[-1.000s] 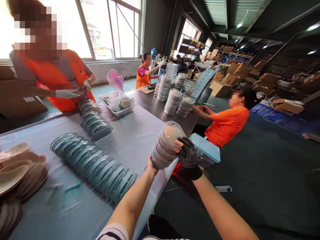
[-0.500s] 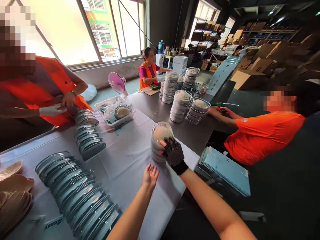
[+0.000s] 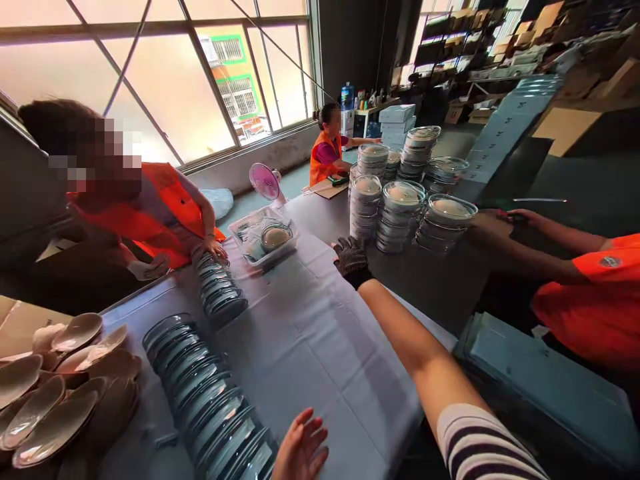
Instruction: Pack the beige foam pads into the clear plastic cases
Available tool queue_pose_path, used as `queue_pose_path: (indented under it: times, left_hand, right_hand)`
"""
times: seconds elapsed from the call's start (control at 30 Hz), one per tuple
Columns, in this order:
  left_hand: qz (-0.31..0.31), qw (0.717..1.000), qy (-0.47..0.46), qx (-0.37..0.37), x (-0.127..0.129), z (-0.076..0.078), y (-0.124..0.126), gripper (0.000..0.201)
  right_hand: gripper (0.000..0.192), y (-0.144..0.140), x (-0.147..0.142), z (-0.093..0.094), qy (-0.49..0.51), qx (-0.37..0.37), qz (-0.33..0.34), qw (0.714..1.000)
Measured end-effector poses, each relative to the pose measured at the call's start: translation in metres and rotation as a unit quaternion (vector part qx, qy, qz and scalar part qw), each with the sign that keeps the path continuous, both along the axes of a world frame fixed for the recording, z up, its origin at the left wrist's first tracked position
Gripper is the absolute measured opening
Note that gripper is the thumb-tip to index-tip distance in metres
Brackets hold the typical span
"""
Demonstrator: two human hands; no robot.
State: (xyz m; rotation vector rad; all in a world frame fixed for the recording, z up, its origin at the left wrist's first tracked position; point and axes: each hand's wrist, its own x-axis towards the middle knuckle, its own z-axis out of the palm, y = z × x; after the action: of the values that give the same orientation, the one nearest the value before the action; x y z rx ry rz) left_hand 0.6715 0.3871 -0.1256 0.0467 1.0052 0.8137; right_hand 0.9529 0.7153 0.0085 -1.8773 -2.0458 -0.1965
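Observation:
My right hand (image 3: 351,261), in a dark striped fingerless glove, reaches out over the far edge of the white cloth with its fingers apart and nothing in them. Just beyond it stands a stack of round clear containers (image 3: 365,208) holding beige contents. Two more such stacks, a middle stack (image 3: 403,217) and a right-hand stack (image 3: 445,223), are beside it on the dark table. Low in the picture, my bare left hand (image 3: 303,447) hovers open, close to a long leaning row of clear-rimmed lids or trays (image 3: 215,393).
Beige cup-shaped pieces (image 3: 55,393) are heaped at left. A white basket (image 3: 263,257) holds packed pieces. A person in an orange vest (image 3: 160,207) touches a shorter row (image 3: 220,287). Another person's orange sleeve (image 3: 610,263) is at right, near pale flat boxes (image 3: 545,380).
The stack my right hand held now stands on the dark table with the others, and the hand has let go. My left hand is lower in view. The view has swung left.

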Motion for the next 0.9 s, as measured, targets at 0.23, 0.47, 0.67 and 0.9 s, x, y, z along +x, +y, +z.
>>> queue_pose_path:
  times: [0.23,0.47,0.67,0.9]
  left_hand:
    - [-0.017,0.996,-0.010,0.086,-0.022,0.042,-0.056,0.046]
    - [0.017,0.994,0.086,0.063,-0.104,0.057,-0.119,0.040]
    - [0.073,0.970,0.220,0.077,-0.220,0.021,-0.258,0.020]
    - [0.188,0.937,0.293,-0.020,-0.372,0.017,-0.441,0.027]
  right_hand:
    - [0.033,-0.111,-0.101,-0.041,0.074,-0.006,0.126,0.989]
    - [0.034,-0.254,-0.254,-0.085,0.217,-0.058,0.414,0.882]
    - [0.041,-0.464,-0.387,-0.146,0.142,-0.402,0.542,0.724]
    - [0.043,-0.612,-0.537,-0.126,-0.077,-0.517,0.500,0.691]
